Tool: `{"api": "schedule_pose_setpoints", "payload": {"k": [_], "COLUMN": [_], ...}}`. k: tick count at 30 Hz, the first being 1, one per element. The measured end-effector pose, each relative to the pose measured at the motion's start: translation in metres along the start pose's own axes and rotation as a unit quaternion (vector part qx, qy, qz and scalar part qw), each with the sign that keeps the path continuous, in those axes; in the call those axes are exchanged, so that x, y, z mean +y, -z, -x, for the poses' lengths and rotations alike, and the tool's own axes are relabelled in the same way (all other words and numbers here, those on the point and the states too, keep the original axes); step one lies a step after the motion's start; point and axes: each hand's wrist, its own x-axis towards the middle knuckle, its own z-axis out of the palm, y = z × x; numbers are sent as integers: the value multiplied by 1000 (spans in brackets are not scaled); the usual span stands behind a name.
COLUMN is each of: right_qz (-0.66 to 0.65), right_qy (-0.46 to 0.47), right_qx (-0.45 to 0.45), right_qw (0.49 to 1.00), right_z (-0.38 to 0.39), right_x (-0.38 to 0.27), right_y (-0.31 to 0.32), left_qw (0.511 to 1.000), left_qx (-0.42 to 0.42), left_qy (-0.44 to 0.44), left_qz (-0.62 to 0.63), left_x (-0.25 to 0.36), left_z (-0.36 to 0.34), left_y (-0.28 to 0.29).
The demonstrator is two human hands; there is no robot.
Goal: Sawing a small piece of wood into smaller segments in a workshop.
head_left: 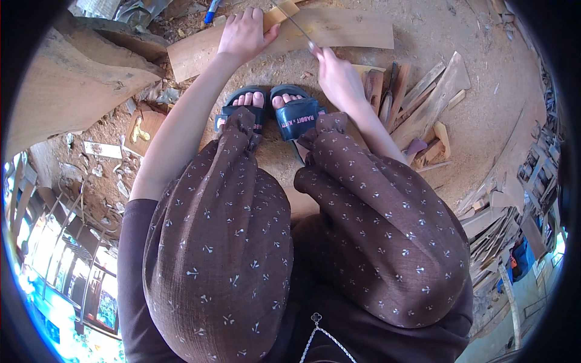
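Note:
Near the top, a long flat wooden board [351, 29] lies on the ground in front of my feet. On it is a small pale wooden block [283, 13], partly cut off by the picture's upper edge. My left hand [247, 35] is closed on the block's left side, its thumb against the near face. My right hand [339, 74] is closed round the end of a thin dark rod-like tool [298, 25], perhaps a file. The tool slants up and left across the block; its far end reaches the picture's edge.
Beside my right forearm lies a pile of wooden offcuts and tools [411, 100]. A blue marker [212, 12] is at the upper left, near a big wooden slab [78, 78]. Shavings litter the ground on the left. Stacked wood strips [496, 242] line the right side.

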Motion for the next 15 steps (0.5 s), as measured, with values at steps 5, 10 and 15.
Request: {"api": "schedule_pose_setpoints", "payload": {"k": [5,10,15], "right_qz": [56,49,28], "right_qy": [-75,22,-17], "right_qx": [-33,-24,-26], "right_qw": [995,998,999], "right_z": [41,-25,-6], "right_x": [13,-1,-1], "right_y": [3,-9,-2], "left_qw": [1000,1000,1000], "left_qx": [-15,-20,-8], "left_qy": [-4,-5,2], "left_qz": [-4,-11,7], "left_x": [-2,0,0], "left_z": [2,0,0], "left_y": [-1,0,1]}}
